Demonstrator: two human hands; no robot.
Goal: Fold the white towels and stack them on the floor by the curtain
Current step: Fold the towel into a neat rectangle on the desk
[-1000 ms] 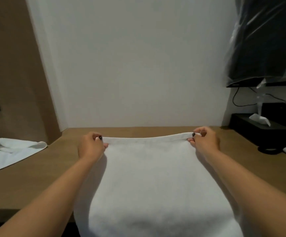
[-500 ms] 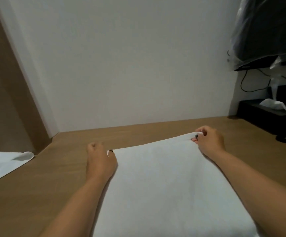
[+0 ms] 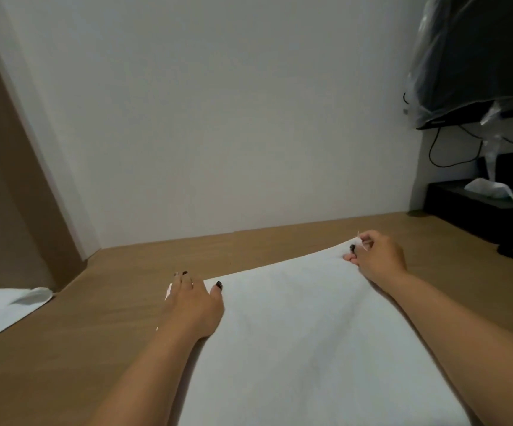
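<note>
Towel (image 3: 310,333) on desk (image 3: 95,333) (both hands)

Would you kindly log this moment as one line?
white towel flat on table | left hand rests on near-left corner | right hand pinches far corner

Towel (image 3: 304,339) flat on table (image 3: 95,342), centre-right. Left hand (image 3: 194,305) at its far-left corner, right hand (image 3: 375,256) at far-right corner. Second towel (image 3: 0,309) on table far left. Tissue box (image 3: 482,210) far right, by wall (image 3: 218,118).
</note>
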